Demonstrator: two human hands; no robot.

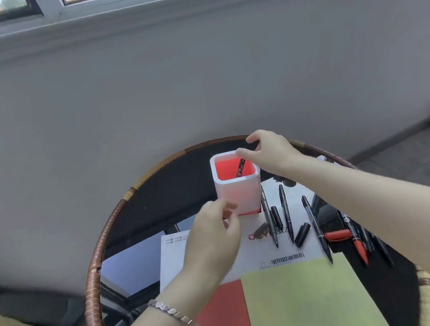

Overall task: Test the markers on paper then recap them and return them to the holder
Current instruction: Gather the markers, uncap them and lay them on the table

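Yellow-green paper sheet (301,304) at 6 | loose black and red markers (286,213) at 3 | left hand (212,245) loosely curled, empty, at 7 of white square holder (238,195) | right hand (271,154) at its 1, fingertips over black marker (240,168) standing inside; whether I pinch it, cannot tell.

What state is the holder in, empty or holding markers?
Nearly empty: one black marker leans inside the upright holder, its red floor otherwise bare. Other markers lie out on the paper.

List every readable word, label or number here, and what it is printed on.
"家用吸油烟机": grey print on the white printed sheet.
Red letters beginning "D", same sheet: partly covered, blurred.
Small print at its top-left corner: too small.
Lettering on the black marker in the white square holder: unreadable.
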